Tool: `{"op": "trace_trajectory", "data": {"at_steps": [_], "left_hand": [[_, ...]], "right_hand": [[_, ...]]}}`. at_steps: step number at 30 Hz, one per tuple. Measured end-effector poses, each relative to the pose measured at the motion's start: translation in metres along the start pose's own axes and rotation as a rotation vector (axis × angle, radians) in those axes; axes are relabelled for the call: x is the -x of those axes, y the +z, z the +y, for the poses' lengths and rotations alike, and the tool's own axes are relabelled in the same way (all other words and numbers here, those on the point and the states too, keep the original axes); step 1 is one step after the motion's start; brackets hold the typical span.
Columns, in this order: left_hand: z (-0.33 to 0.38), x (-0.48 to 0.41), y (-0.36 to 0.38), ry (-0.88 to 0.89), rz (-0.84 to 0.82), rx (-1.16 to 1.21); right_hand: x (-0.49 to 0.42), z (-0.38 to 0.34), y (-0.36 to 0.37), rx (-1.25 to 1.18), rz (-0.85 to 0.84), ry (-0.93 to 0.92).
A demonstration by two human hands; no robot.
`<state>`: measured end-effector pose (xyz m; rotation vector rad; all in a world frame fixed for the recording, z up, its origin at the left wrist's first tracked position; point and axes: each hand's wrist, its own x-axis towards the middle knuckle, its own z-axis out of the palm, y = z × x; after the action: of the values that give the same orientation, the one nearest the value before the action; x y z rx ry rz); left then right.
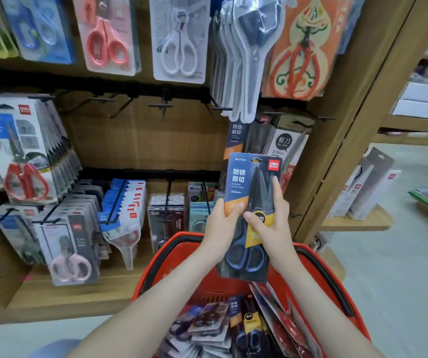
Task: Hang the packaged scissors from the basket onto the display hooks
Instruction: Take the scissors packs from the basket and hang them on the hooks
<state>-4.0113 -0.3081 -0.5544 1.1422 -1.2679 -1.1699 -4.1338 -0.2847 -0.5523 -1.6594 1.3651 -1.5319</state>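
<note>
Partway at best: pack clear of basket, not yet on any hook. Held above the basket's far rim, in front of the display's lower right, just below a matching pack already hung. Left grip pinching the left edge, thumb on the orange band. Right grip pinching the right side, thumb on the yellow tag, forefinger laid straight up the blades. Long axis near vertical, top leaning slightly right; blade tips and hang hole up, handles down, printed face toward the camera. Left to do, by the look: threading this one, then the heap of packs in the basket. Bare hooks waiting in the middle row.
</note>
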Motion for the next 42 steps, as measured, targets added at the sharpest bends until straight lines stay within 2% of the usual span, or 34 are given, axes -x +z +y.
{"op": "trace_trajectory", "data": {"at_steps": [14, 19, 30, 42], "left_hand": [[0.019, -0.061, 0.025, 0.169, 0.074, -0.003], [0.024, -0.076, 0.029, 0.175, 0.095, 0.007], [0.013, -0.072, 0.035, 0.221, 0.105, 0.021], [0.024, -0.091, 0.032, 0.210, -0.012, 0.003]], "right_hand": [[-0.078, 0.022, -0.010, 0.045, 0.001, -0.157], [-0.100, 0.023, -0.011, 0.090, -0.004, -0.211], [-0.093, 0.025, -0.012, 0.141, -0.013, -0.220], [-0.109, 0.015, -0.013, 0.224, -0.004, -0.147]]}}
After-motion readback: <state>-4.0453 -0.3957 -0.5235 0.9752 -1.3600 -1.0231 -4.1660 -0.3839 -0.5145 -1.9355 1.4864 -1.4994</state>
